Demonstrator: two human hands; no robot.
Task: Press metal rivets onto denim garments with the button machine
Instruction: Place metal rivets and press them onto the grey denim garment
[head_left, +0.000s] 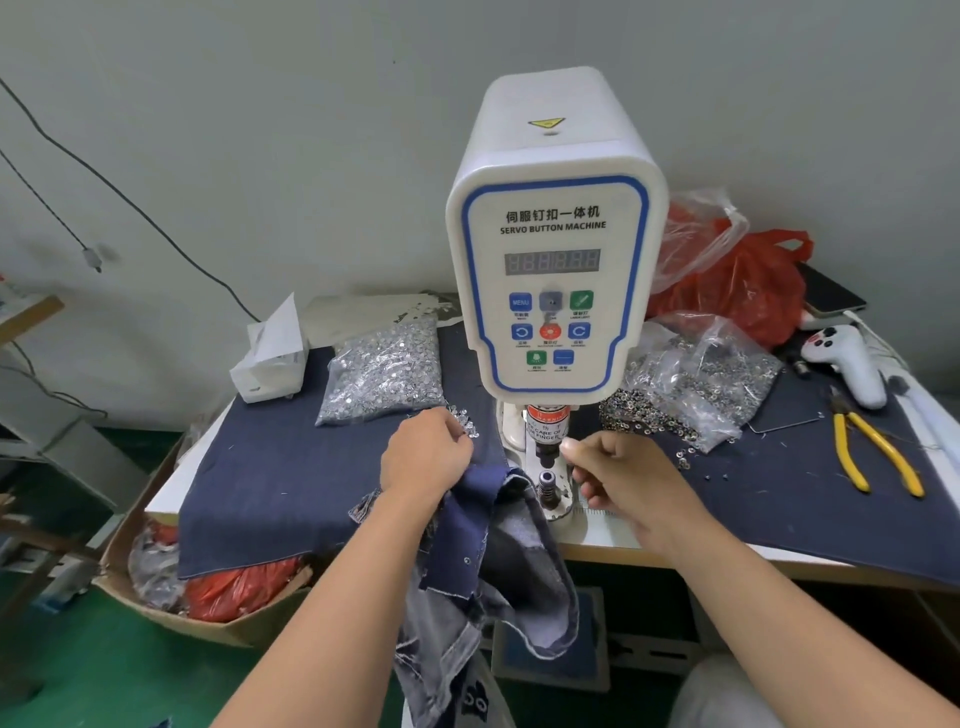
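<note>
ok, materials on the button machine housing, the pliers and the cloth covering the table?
Button machine housing: looks like glossy white moulded plastic, with rounded corners and soft sheen; could be painted metal. Pliers: yellow handle sleeves, likely rubber or vinyl, over dark metal jaws. Table cloth: dark blue denim-like woven fabric, matte, with lint and loose threads.

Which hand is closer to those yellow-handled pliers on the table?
The right hand. It is beside the machine's press post, with the yellow pliers farther to its right. The left hand is on the other side of the post, farther away.
</note>
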